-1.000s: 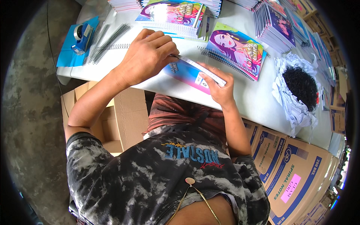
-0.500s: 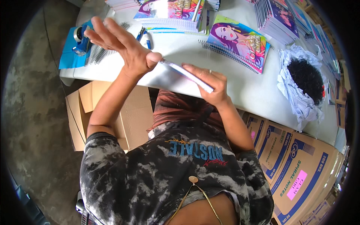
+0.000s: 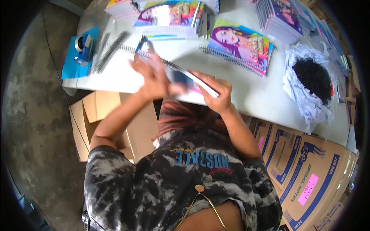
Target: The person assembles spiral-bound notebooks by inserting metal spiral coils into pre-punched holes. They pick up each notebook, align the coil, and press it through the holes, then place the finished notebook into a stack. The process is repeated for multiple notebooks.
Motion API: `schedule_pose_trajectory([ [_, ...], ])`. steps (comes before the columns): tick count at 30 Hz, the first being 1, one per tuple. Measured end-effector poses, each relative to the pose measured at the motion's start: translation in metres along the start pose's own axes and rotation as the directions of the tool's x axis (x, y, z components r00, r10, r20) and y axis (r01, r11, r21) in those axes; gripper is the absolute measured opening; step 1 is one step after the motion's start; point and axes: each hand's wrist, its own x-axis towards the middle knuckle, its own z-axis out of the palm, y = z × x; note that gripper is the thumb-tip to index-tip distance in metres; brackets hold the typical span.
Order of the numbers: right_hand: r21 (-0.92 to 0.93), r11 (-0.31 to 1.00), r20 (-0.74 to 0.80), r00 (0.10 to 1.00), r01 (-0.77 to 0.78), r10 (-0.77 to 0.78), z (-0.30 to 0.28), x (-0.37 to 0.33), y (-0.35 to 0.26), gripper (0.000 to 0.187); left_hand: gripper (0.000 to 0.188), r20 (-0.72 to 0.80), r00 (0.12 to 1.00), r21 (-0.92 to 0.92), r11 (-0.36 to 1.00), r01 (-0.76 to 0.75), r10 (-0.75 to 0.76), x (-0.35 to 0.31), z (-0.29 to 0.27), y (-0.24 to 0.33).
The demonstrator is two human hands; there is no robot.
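My right hand (image 3: 217, 90) grips a thin notebook (image 3: 203, 85) by its right end, tilted so its white page edge faces up. From the notebook's left end a dark spiral wire (image 3: 129, 49) stretches up and to the left along the line of its edge. My left hand (image 3: 154, 82) is beside the wire and the notebook's left part, blurred by motion. Its fingers look spread, with the thumb apart and pointing right. Whether it touches the wire cannot be made out. Part of the notebook's cover shows, smeared, between the hands.
Several loose spiral wires (image 3: 113, 50) lie at the left, beside a blue tape dispenser (image 3: 81, 52) on a blue sheet (image 3: 69, 65). Colourful notebooks (image 3: 241, 44) and taller stacks (image 3: 169, 19) stand farther back. Crumpled cloth (image 3: 304, 109) holds a black tangle (image 3: 312, 79). Cartons (image 3: 312, 181) are below.
My left hand has dropped from its raised position, down and slightly right, towards the notebook. More of the notebook's cover shows now. My right hand keeps its grip in nearly the same place.
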Motion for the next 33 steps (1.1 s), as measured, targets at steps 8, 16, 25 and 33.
schedule_pose_trajectory([
  [8, 0.144, 0.975, 0.004, 0.985, -0.170, 0.172, 0.000, -0.001, 0.002, 0.032, 0.092, 0.050, 0.995, -0.152, 0.983, 0.099, -0.092, -0.001, -0.006, 0.013],
  [16, 0.354, 0.885, 0.090, 0.953, -0.303, 0.290, -0.014, -0.003, -0.001, 0.026, 0.018, 0.639, 0.769, -0.485, 0.771, 0.412, -0.009, 0.089, -0.048, -0.029],
  [25, 0.401, 0.851, 0.074, 0.938, -0.338, 0.338, -0.015, -0.003, 0.005, 0.027, 0.024, 0.698, 0.711, -0.375, 0.888, 0.267, 0.081, 0.091, -0.045, -0.037],
  [33, 0.385, 0.870, 0.078, 0.950, -0.308, 0.302, -0.016, -0.002, 0.004, 0.027, 0.024, 0.821, 0.561, -0.415, 0.789, 0.453, 0.110, 0.111, -0.041, -0.044],
])
